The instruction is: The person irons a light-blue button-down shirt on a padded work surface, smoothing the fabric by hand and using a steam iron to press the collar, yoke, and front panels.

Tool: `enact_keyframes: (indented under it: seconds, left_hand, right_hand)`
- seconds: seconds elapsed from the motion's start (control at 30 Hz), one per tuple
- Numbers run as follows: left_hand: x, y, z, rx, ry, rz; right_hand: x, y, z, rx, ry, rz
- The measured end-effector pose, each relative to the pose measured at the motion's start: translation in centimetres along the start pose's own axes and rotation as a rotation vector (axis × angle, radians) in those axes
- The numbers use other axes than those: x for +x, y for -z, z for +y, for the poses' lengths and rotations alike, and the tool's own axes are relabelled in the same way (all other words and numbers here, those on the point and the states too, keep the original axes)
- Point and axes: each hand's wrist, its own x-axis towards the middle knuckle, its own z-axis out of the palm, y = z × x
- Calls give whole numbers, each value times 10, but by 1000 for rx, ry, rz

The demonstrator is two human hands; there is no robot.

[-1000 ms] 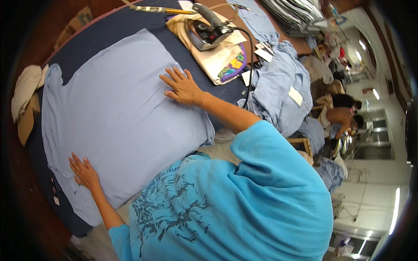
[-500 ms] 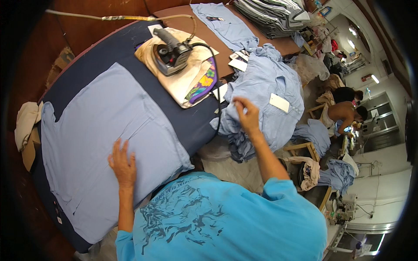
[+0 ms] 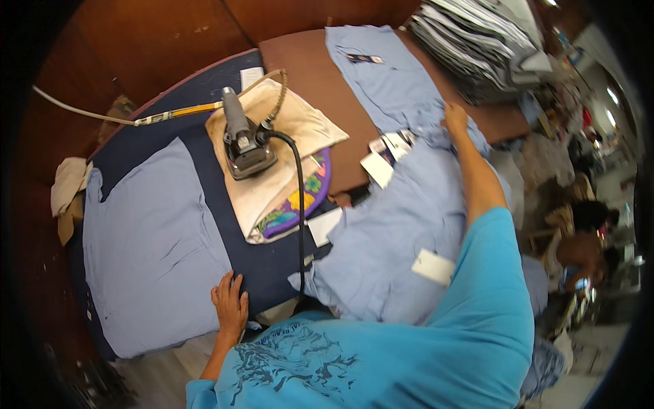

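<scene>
My left hand (image 3: 230, 303) lies with fingers spread at the near right corner of a light blue garment (image 3: 153, 252), laid out flat on the dark blue board. My right arm reaches far out over a heap of light blue shirts (image 3: 395, 252). At the heap's far end, my right hand (image 3: 456, 124) is closed on light blue cloth; its fingertips are partly hidden. Just beyond, a folded light blue garment (image 3: 392, 71) with a dark tag lies on the brown tabletop. White tags (image 3: 378, 169) stick out beside the heap, and another pale tag (image 3: 432, 267) rests on it.
A steam iron (image 3: 246, 146) stands on a cream cloth (image 3: 300, 129) over a flowered, purple-edged pad (image 3: 300, 198). Its black hose hangs toward me. A tall stack of grey and white folded garments (image 3: 477, 48) is at the far right. People sit working in the background.
My right hand has moved from above the near side of the heap to its far end. My left hand has slid to the flat garment's near right corner. The view has shifted.
</scene>
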Motion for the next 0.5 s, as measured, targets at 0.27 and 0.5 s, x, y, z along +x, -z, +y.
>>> enact_keyframes:
  seconds: [0.27,0.5]
  left_hand:
    - [-4,-6,8,193,8,40]
    - [-4,-5,10,171,17,21]
  right_hand:
    - [66,-84,86,146,-488,9]
    - [121,-146,109,-128,-100,-141]
